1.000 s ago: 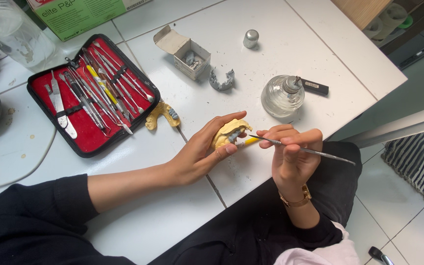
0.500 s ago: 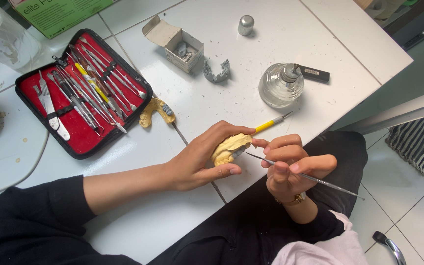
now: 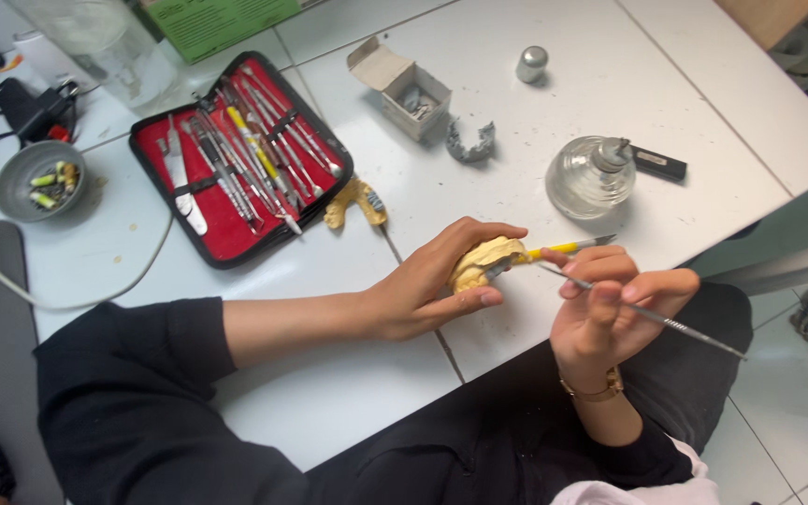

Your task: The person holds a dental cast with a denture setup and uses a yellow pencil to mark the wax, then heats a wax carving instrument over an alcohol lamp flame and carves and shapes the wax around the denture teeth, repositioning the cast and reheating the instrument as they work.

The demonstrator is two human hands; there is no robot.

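Left hand point(image 3: 423, 295) is clamping the yellow dental cast point(image 3: 481, 265) just above the white table point(image 3: 348, 393) edge, steadying it. Right hand point(image 3: 605, 304) is pinching a thin metal instrument point(image 3: 647, 315) pen-style, tip meeting the cast for fine control.

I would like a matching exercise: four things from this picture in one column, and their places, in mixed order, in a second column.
Things:
1. yellow dental cast
2. thin metal tool
3. glass spirit lamp
4. grey bowl

Places:
A. far left of the white table, beside cables
B. in the left hand
C. on the table near its right edge
D. in the right hand

Pairs: 1-B, 2-D, 3-C, 4-A
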